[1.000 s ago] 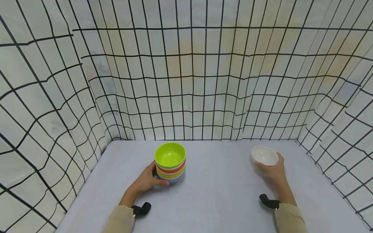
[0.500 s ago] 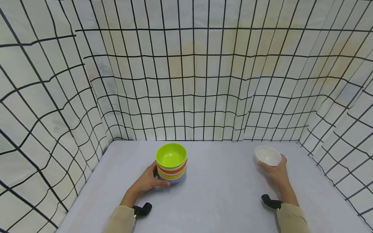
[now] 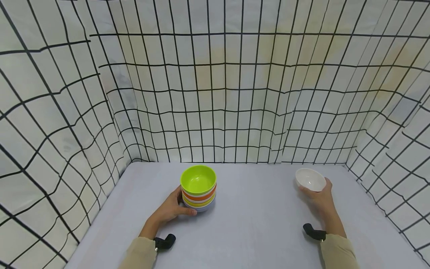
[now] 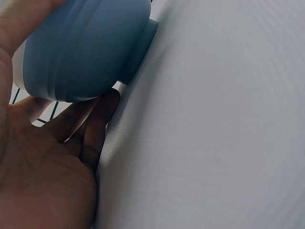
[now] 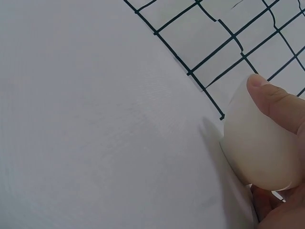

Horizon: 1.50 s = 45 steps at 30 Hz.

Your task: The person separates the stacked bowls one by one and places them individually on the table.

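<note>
A stack of nested bowls stands left of the middle in the head view. A lime-green bowl (image 3: 198,180) tops it, with white, orange and yellow bands below and a blue bowl (image 3: 205,208) at the base. My left hand (image 3: 168,208) holds the stack low from its left side, thumb across the front. In the left wrist view, fingers (image 4: 102,112) curve under the blue bowl's side, near its foot. Over on the right, my right hand (image 3: 322,197) grips a white bowl (image 3: 309,180) by its near right side. The right wrist view shows the thumb (image 5: 274,101) along its wall.
A white cloth covers the table (image 3: 255,216) between the two hands. White walls with a black grid (image 3: 225,101) enclose the back and both sides. Black wrist mounts (image 3: 164,242) stick out at both sleeves.
The head view has shifted slightly. My right hand and the white bowl have drifted a little to the right. My left hand keeps its hold on the stack.
</note>
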Each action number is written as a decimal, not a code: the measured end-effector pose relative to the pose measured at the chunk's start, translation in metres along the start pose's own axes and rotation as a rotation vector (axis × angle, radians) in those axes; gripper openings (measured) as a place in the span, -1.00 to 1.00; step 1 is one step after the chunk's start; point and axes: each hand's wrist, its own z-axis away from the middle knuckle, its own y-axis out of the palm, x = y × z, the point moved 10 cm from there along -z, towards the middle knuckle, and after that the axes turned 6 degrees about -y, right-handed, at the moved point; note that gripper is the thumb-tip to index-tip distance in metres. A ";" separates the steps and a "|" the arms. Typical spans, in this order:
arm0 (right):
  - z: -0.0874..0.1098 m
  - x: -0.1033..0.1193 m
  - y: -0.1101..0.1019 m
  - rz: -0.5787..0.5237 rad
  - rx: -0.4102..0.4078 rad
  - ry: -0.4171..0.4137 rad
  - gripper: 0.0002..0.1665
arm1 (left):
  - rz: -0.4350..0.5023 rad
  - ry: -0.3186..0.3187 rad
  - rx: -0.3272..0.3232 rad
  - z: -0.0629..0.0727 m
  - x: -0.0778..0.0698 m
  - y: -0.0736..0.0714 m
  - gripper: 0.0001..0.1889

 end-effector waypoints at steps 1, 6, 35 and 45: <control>0.000 -0.001 0.000 -0.006 0.001 0.002 0.49 | 0.004 0.001 0.001 0.000 0.000 0.000 0.00; 0.000 -0.005 0.000 -0.011 0.000 0.014 0.52 | 0.015 -0.001 0.004 0.001 -0.001 0.001 0.01; 0.005 0.000 -0.007 0.087 0.032 0.073 0.60 | 0.028 -0.018 0.004 0.001 0.001 0.001 0.01; 0.009 0.034 -0.025 0.096 -0.067 -0.014 0.45 | 0.024 -0.010 0.003 0.001 0.001 0.000 0.01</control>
